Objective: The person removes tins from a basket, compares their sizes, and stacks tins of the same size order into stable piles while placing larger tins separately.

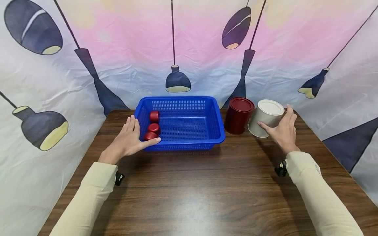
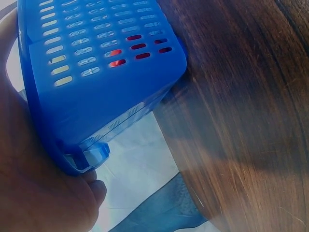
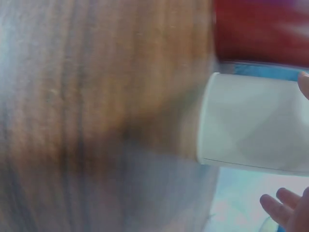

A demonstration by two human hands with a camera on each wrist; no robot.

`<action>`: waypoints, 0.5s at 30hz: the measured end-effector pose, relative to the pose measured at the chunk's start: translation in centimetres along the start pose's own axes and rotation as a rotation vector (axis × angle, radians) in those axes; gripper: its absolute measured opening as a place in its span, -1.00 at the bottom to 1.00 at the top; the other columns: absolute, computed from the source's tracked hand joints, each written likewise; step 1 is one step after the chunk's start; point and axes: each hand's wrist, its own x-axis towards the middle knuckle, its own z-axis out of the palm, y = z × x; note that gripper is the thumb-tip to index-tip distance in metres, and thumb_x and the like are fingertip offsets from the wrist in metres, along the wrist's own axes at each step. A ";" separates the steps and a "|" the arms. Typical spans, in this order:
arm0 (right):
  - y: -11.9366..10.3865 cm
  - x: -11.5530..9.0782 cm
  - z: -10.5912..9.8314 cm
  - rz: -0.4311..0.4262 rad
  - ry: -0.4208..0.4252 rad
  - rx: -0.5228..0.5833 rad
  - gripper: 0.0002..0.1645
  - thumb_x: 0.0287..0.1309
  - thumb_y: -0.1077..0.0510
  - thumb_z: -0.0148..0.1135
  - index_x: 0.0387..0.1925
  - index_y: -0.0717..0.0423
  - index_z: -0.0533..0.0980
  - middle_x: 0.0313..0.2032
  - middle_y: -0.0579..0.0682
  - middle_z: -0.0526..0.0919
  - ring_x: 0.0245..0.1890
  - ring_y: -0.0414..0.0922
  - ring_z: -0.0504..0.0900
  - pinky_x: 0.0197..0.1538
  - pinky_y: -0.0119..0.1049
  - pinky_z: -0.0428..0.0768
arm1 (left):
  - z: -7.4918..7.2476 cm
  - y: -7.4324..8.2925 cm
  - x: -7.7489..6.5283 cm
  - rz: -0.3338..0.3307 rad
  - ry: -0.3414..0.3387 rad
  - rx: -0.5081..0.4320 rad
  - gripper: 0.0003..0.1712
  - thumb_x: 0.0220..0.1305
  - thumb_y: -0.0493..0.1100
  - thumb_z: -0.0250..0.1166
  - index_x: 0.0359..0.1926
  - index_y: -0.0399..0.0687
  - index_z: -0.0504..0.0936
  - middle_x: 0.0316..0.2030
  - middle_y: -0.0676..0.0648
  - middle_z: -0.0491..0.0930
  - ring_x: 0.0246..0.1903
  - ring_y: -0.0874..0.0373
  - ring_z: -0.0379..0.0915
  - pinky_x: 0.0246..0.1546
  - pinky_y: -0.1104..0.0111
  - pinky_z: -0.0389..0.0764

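Observation:
My left hand (image 1: 126,141) rests at the near left corner of a blue plastic basket (image 1: 189,142), its fingers straight along the left rim and its thumb over the front rim. Inside the basket, along the left wall, sit three small red round objects (image 1: 154,128); the nearest is partly hidden by the rim. My right hand (image 1: 284,131) is spread around a white lidded can (image 1: 260,124), thumb at its front left and fingers beyond its right side. In the right wrist view, a gap separates those fingers (image 3: 276,210) from the can.
A dark red lidded can (image 1: 238,118) stands upright between the basket and the white can. Everything stands toward the back of a brown wooden table (image 1: 189,186). Behind the table hangs a cloth backdrop (image 1: 133,42) printed with lamps.

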 end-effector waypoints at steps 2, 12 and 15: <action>-0.4 0.2 -0.4 -0.016 0.007 0.004 0.49 -0.10 -0.28 0.59 0.60 -0.09 -0.22 0.33 0.37 0.16 0.04 0.55 0.43 0.03 0.46 0.43 | 0.0 0.0 0.0 0.001 0.001 0.002 0.55 0.10 0.73 -0.03 0.54 -0.45 -0.37 0.54 -0.41 -0.53 0.51 -0.35 -0.65 0.43 -0.27 -0.29; -4.1 1.5 -1.9 -0.078 0.048 -0.009 0.33 -0.06 -0.33 0.54 0.54 0.13 0.04 0.30 0.39 0.25 0.18 0.42 0.39 0.16 0.40 0.38 | 0.0 0.0 0.0 -0.003 -0.002 0.000 0.55 0.10 0.73 -0.03 0.54 -0.45 -0.37 0.54 -0.39 -0.56 0.52 -0.33 -0.66 0.44 -0.25 -0.30; -5.3 1.7 -2.1 -0.083 0.064 -0.008 0.30 -0.08 -0.35 0.54 0.51 0.16 0.11 0.31 0.37 0.28 0.21 0.38 0.38 0.18 0.38 0.37 | -0.1 0.0 -0.1 -0.003 -0.003 -0.004 0.55 0.10 0.73 -0.03 0.53 -0.45 -0.37 0.53 -0.39 -0.57 0.51 -0.32 -0.67 0.44 -0.24 -0.32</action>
